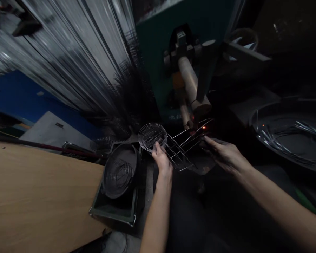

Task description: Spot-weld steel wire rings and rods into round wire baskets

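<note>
A wire piece (171,140), a round spiral disc joined to several straight crossing rods, lies under a machine's electrode (193,88), a thick tan rod. A small orange spark glows (204,127) where the rods meet the electrode tip. My left hand (162,158) pinches the wire piece beside the spiral disc. My right hand (222,153) is closed on the far ends of the rods, just below the spark.
A green machine body (158,42) stands behind. A dark round bowl (121,170) with wire spirals sits in a green tray at left, beside a wooden tabletop (37,196). A large round pan (292,137) with loose wires is at right. Stacked wire parts (126,91) pile behind.
</note>
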Motion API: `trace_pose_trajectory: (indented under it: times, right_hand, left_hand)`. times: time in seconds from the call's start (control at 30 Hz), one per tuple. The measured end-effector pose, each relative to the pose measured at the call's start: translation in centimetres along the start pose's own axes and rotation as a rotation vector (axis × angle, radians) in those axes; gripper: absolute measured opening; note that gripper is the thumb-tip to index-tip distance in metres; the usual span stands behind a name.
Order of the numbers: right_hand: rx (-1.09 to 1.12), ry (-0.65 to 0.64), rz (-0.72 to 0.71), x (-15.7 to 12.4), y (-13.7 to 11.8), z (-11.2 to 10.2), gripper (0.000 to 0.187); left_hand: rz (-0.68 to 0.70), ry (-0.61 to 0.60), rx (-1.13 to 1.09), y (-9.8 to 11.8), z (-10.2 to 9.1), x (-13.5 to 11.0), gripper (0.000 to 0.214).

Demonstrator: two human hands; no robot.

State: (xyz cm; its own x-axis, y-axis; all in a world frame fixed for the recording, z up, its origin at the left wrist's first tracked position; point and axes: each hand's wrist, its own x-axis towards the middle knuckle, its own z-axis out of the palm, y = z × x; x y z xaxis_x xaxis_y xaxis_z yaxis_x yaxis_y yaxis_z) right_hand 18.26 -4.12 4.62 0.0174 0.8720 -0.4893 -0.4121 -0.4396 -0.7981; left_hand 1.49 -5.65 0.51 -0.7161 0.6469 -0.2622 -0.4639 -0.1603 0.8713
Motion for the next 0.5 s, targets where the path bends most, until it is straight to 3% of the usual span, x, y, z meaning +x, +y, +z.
trace_pose_trajectory:
  times: [0.13, 0.23, 0.33, 0.43, 0.5]
  right_hand:
    - [-0.013, 0.003, -0.03, 0.0, 0.3, -0.7, 0.017]
    - [-0.187, -0.042, -0.131, -1.5, -0.4, -0.1, 0.031]
    - [-0.519, -0.116, -0.424, -3.6, -1.1, 1.2, 0.033]
    - [-0.844, -0.196, -0.778, -4.5, -1.7, 2.8, 0.018]
    - [-1.023, -0.251, -0.876, -4.0, -2.0, 3.6, 0.017]
  left_hand:
    - [0.039, -0.006, 0.012, 0.2, 0.3, 0.8, 0.038]
    - [0.059, -0.008, 0.027, 0.7, 0.6, 1.3, 0.038]
    - [0.081, -0.016, 0.022, 1.0, 0.7, 1.3, 0.036]
    - [0.148, -0.03, 0.055, 0.8, -0.1, 0.1, 0.034]
    - [0.24, -0.028, 0.125, 0.2, -1.6, -1.6, 0.032]
